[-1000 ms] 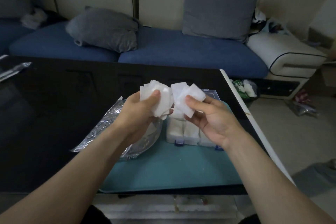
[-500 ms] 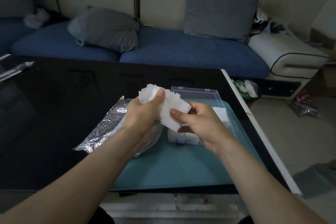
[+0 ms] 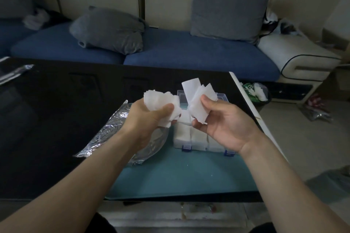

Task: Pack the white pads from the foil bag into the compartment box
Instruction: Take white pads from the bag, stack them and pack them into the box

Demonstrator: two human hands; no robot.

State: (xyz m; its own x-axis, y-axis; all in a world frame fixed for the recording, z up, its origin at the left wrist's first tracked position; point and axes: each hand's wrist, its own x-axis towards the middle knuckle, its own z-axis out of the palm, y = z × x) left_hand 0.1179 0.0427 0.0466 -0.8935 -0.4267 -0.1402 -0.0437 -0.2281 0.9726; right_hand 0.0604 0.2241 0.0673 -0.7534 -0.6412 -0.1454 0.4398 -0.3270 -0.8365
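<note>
My left hand (image 3: 149,119) grips a bunch of white pads (image 3: 161,100) above the table. My right hand (image 3: 225,126) pinches a second, fanned bunch of white pads (image 3: 197,98) between thumb and fingers, just right of the first. Both bunches hover over the clear compartment box (image 3: 197,138), whose near compartments hold white pads and whose lid stands open behind. The crumpled foil bag (image 3: 113,132) lies on the table to the left of the box, partly under my left forearm.
Box and bag sit on a teal mat (image 3: 180,176) on a black glossy table (image 3: 56,109). The table's right edge (image 3: 246,100) runs close to the box. A blue sofa with grey cushions (image 3: 109,30) stands behind. Another foil wrapper (image 3: 15,72) lies far left.
The two hands, joined on one bundle half a second ago, have drawn apart; the right hand has lifted away to the right with its own fanned bunch of pads.
</note>
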